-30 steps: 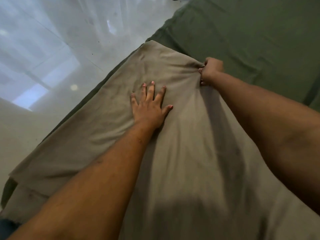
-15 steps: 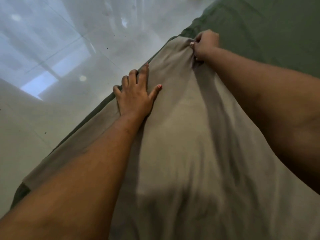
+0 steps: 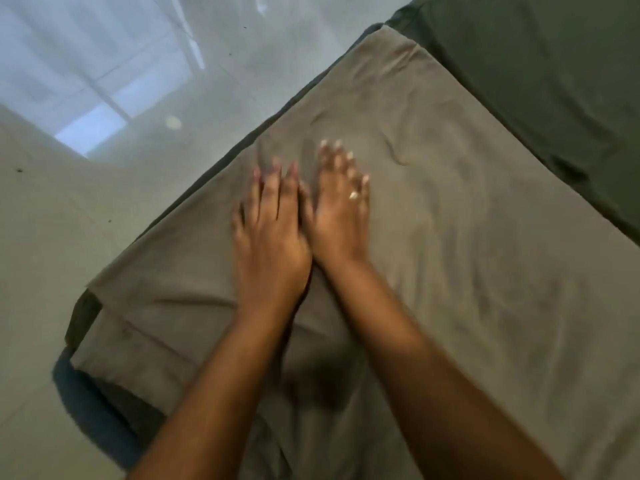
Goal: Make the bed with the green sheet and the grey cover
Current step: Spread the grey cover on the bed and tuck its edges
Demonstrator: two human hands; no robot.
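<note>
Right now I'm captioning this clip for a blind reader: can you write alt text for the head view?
The person's left hand and right hand lie flat, side by side, on the grey cover. The green sheet shows bare at upper right; glossy pale floor lies on the left.

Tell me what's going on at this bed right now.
A person is making the bed. The left hand and right hand lie flat and open, side by side, on the grey cover, as if smoothing it. The cover is spread over the green sheet, which shows bare along the far right. A few creases show just beyond the hands.
</note>
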